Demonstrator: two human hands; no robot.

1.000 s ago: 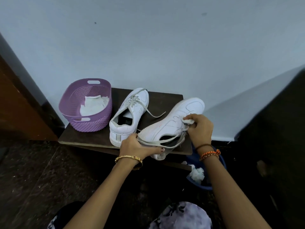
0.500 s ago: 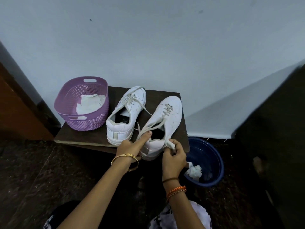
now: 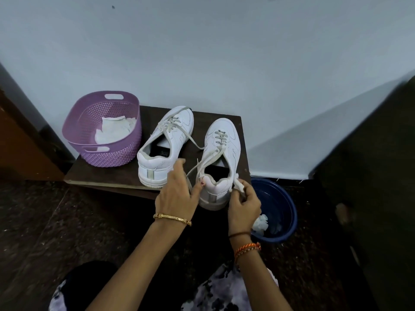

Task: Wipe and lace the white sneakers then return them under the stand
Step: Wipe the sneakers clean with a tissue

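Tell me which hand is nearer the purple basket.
Left. The left hand is at the heel of the right sneaker, just right of and nearer than the purple basket; the right hand, pinching a white wipe, sits further right.

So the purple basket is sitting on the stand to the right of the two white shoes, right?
Not quite. The head view shows the purple basket on the stand to the left of the two white shoes, not the right.
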